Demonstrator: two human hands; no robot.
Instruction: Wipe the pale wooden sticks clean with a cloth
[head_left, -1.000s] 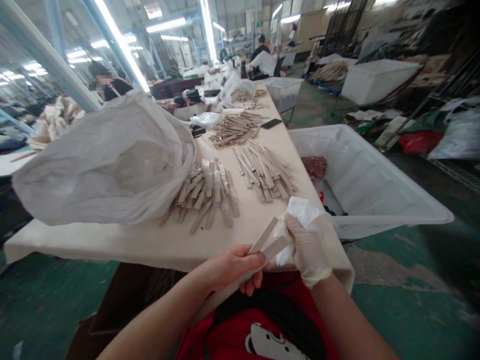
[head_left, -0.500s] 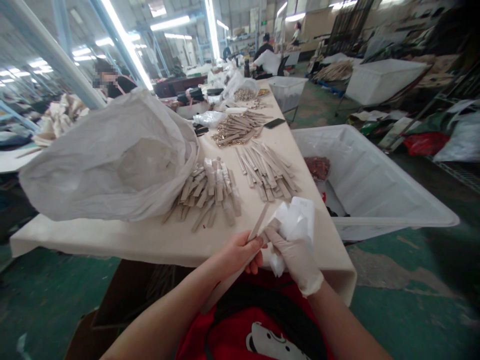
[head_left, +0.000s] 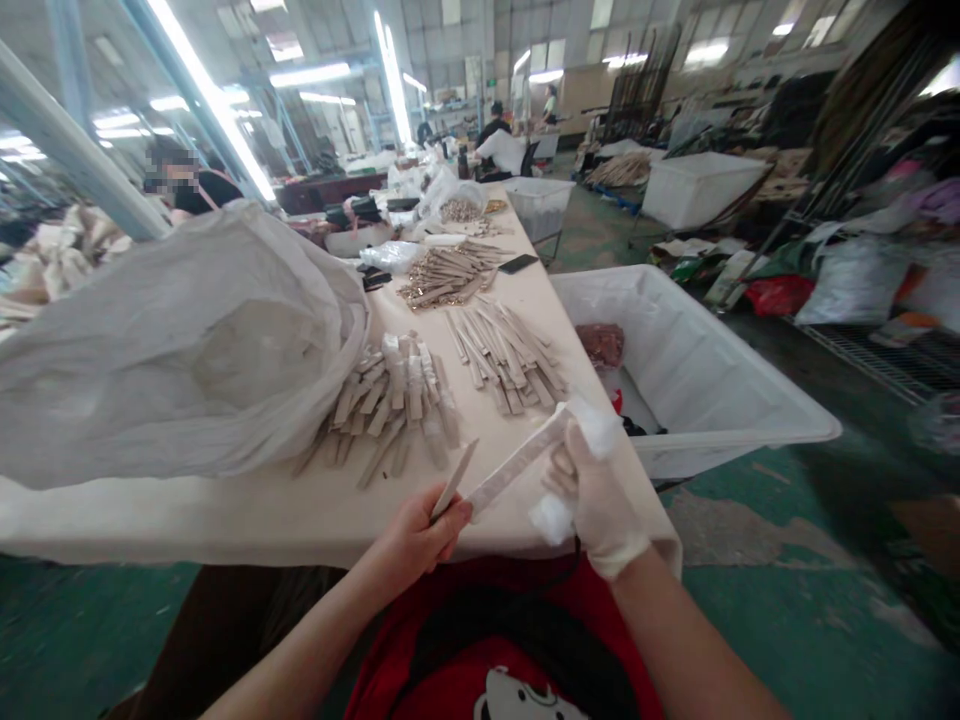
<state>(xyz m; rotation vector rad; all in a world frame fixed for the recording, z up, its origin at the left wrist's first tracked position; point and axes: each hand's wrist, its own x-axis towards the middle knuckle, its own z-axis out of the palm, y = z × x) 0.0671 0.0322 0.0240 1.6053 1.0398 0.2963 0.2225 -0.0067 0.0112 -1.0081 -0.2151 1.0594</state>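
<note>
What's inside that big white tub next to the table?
The white tub holds a reddish-brown heap, a small red thing and something dark. The table edge hides its left side.

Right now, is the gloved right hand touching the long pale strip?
Touching. Head view shows the gloved right hand pinching the long pale strip at its upper end.

On the table [head_left: 262, 510], a sack [head_left: 172, 350] lies left of two strip piles [head_left: 397, 395], a tub [head_left: 697, 370] to their right.
</note>
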